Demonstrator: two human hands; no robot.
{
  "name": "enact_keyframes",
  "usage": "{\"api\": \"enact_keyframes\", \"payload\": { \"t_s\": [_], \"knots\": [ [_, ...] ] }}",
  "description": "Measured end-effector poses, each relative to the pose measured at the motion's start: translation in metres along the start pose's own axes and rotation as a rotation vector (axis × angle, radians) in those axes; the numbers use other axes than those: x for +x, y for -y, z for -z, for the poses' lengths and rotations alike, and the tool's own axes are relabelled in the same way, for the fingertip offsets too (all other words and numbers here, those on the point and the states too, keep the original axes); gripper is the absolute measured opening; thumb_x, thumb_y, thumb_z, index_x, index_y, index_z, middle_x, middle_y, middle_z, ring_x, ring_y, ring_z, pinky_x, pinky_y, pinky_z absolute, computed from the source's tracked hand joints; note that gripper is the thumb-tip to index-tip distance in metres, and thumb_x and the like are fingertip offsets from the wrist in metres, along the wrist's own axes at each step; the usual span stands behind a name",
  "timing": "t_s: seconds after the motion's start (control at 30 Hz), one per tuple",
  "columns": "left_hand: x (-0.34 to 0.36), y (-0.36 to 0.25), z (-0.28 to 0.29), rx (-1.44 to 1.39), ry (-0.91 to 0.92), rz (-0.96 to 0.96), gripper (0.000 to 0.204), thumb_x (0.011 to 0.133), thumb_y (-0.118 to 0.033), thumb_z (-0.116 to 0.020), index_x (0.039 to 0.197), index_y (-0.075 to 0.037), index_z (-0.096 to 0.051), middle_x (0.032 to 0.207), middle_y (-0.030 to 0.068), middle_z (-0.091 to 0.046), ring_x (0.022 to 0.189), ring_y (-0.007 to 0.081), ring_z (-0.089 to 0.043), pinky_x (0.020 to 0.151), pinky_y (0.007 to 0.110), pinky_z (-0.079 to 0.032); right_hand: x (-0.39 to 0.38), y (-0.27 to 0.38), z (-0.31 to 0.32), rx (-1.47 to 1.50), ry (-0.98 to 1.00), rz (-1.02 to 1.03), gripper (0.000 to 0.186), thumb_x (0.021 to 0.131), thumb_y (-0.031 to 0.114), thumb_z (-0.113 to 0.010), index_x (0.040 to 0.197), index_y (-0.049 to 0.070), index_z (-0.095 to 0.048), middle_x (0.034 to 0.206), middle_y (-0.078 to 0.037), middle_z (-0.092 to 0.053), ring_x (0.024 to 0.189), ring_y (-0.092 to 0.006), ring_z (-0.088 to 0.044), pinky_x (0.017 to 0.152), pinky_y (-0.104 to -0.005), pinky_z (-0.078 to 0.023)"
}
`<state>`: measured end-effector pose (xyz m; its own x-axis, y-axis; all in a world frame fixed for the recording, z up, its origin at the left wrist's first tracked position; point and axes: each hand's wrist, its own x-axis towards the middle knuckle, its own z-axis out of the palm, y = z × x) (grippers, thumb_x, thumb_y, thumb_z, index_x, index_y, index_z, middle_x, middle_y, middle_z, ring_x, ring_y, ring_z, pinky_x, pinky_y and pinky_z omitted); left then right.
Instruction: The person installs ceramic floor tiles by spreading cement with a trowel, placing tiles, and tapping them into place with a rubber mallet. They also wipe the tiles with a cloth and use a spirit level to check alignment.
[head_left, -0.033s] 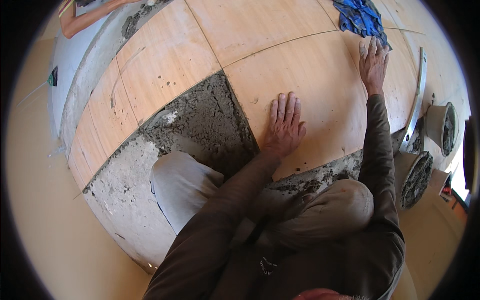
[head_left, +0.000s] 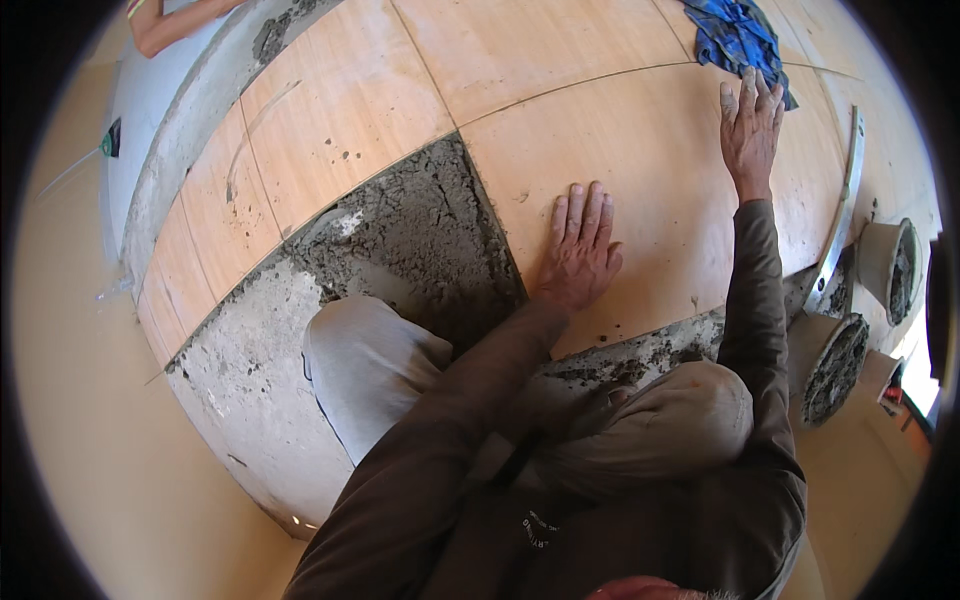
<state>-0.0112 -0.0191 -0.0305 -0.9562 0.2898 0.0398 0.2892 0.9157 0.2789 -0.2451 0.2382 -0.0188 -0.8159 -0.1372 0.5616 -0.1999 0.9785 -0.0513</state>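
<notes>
Both palms rest on a wood-patterned floor tile [head_left: 650, 130]. My left hand [head_left: 582, 245] lies flat near the tile's left edge, fingers stretched out and slightly spread, holding nothing. Farther forward and to the right, my right hand [head_left: 750, 135] presses on the same tile with fingers spread. Its fingertips reach the edge of a crumpled blue cloth [head_left: 735, 40]. Left of the tile, a bed of wet grey mortar [head_left: 410, 230] fills a gap between laid tiles. More mortar [head_left: 665, 345] shows along the tile's near edge, in front of my knees.
At the right lies a long metal level [head_left: 848, 185]. Beside it stand a bucket of mortar [head_left: 838, 370] and another bucket [head_left: 890, 265]. Bare concrete [head_left: 250, 400] extends at the left. Laid tiles [head_left: 340, 100] run along the far side. Another person's arm [head_left: 175, 25] shows at upper left.
The view has shifted slightly, and the other person's arm shows less at the upper left. Both my hands stay flat on the tile.
</notes>
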Motion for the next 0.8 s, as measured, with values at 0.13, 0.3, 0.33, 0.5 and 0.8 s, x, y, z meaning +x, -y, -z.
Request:
{"api": "enact_keyframes", "payload": {
  "t_s": [0.13,0.3,0.33,0.5,0.8],
  "knots": [
    [-0.004,0.004,-0.002,-0.014,-0.02,0.011,0.074,0.105,-0.043,-0.045,0.158,0.007,-0.033,0.169,0.025,-0.025,0.157,0.0442,-0.019,0.13,0.055,-0.012,-0.029,0.087,0.027,0.076,0.111,0.182,0.06,0.11,0.045,-0.048,0.155,0.005,-0.047,0.158,-0.02,-0.046,0.151,-0.0474,-0.034,0.124,-0.0565,-0.027],
    [0.007,-0.002,0.001,0.039,-0.012,0.008,0.074,0.105,-0.044,-0.045,0.158,0.006,-0.034,0.169,0.0246,-0.025,0.157,0.0439,-0.019,0.13,0.055,-0.012,-0.069,0.06,-0.007,0.066,0.219,0.036,0.061,0.11,0.043,-0.046,0.156,0.002,-0.044,0.159,-0.022,-0.045,0.15,-0.0451,-0.037,0.124,-0.0545,-0.027],
    [0.005,-0.004,0.0,0.022,-0.02,0.009,0.074,0.105,-0.044,-0.045,0.158,0.006,-0.034,0.169,0.0248,-0.025,0.157,0.0439,-0.019,0.13,0.055,-0.012,-0.07,0.059,-0.008,0.069,0.217,0.04,0.061,0.11,0.043,-0.046,0.156,0.002,-0.044,0.159,-0.023,-0.045,0.15,-0.0449,-0.037,0.124,-0.0544,-0.027],
    [0.003,-0.004,-0.004,0.021,-0.042,0.008,0.074,0.105,-0.045,-0.044,0.158,0.006,-0.034,0.168,0.0254,-0.025,0.157,0.044,-0.019,0.13,0.055,-0.012,-0.072,0.059,-0.005,0.064,0.202,0.031,0.059,0.11,0.042,-0.047,0.156,0.004,-0.045,0.159,-0.021,-0.046,0.149,-0.0457,-0.038,0.124,-0.0543,-0.027],
    [-0.004,0.0,-0.005,0.054,-0.06,0.032,0.073,0.105,-0.044,-0.043,0.158,0.006,-0.034,0.169,0.0249,-0.026,0.158,0.042,-0.02,0.13,0.054,-0.011,-0.12,0.076,0.037,0.095,0.278,0.0,0.055,0.111,0.038,-0.046,0.158,0.01,-0.045,0.162,-0.017,-0.044,0.152,-0.0449,-0.035,0.126,-0.0538,-0.025]
  ]
}}
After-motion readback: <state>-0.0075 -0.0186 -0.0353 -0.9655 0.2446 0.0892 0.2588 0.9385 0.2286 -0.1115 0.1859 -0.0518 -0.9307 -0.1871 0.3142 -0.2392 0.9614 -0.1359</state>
